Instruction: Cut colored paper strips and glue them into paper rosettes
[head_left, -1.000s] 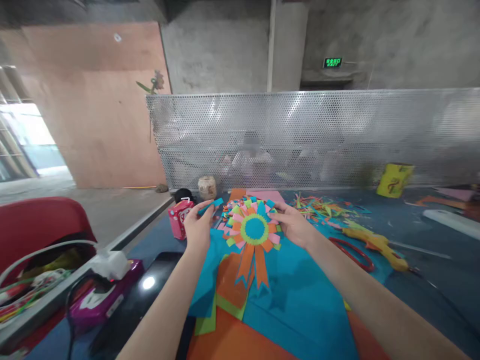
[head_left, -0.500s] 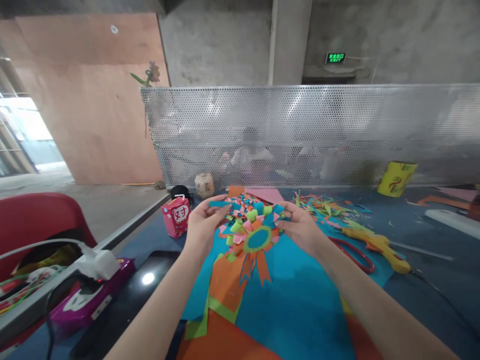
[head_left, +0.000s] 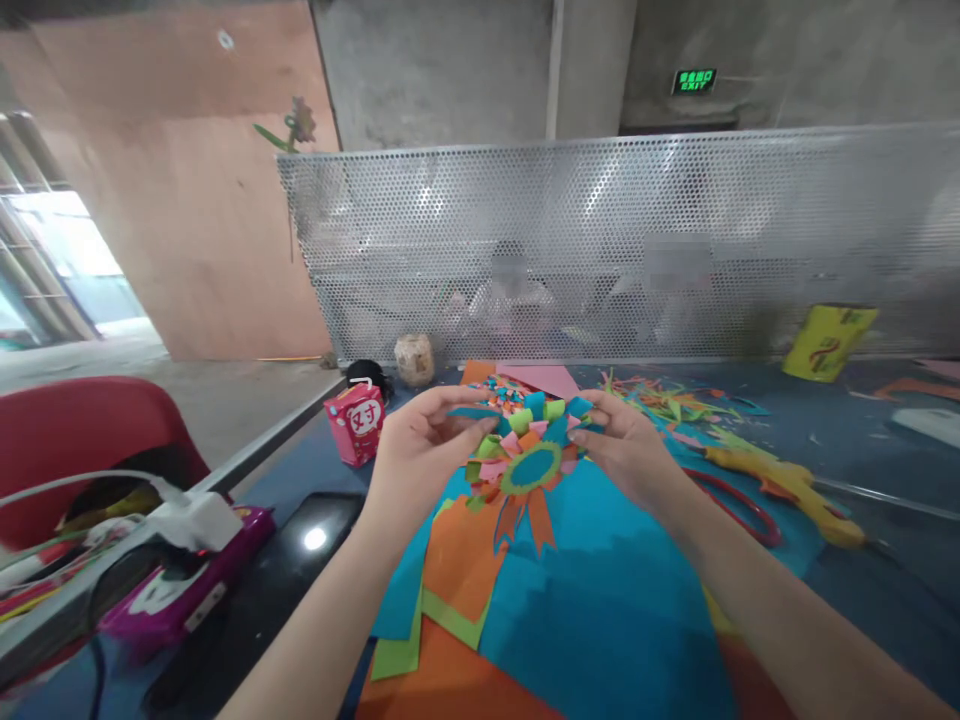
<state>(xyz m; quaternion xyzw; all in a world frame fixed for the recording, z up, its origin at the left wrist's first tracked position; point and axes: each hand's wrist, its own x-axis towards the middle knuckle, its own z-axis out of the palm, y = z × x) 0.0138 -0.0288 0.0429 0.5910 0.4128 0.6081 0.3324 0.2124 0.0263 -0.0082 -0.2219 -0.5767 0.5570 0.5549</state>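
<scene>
A rosette (head_left: pixel 534 468) of looped blue, green, pink and orange strips has a blue round centre with a green rim and orange tails hanging below. My right hand (head_left: pixel 634 445) pinches its right edge between thumb and fingers. In my left hand (head_left: pixel 424 445) a short blue strip (head_left: pixel 475 412) is pinched, its far end close to the rosette's upper left loops. Whether the strip touches them I cannot tell. Beneath both hands lie a large blue sheet (head_left: pixel 600 590) and an orange sheet (head_left: pixel 461 560), felt-like or paper.
A yellow glue gun (head_left: pixel 795 492) and red-handled scissors (head_left: pixel 739 505) lie right. Coloured scraps (head_left: pixel 667 398) sit behind. At left are a pink drink carton (head_left: pixel 355 424), a black tablet-like slab (head_left: pixel 300 545) and a purple power strip (head_left: pixel 187 580). A perforated metal screen (head_left: pixel 585 240) stands across the back.
My left hand has brought the blue strip closer to the rosette, and its fingers have curled in more. The right hand still holds the rosette. The view has shifted slightly.
</scene>
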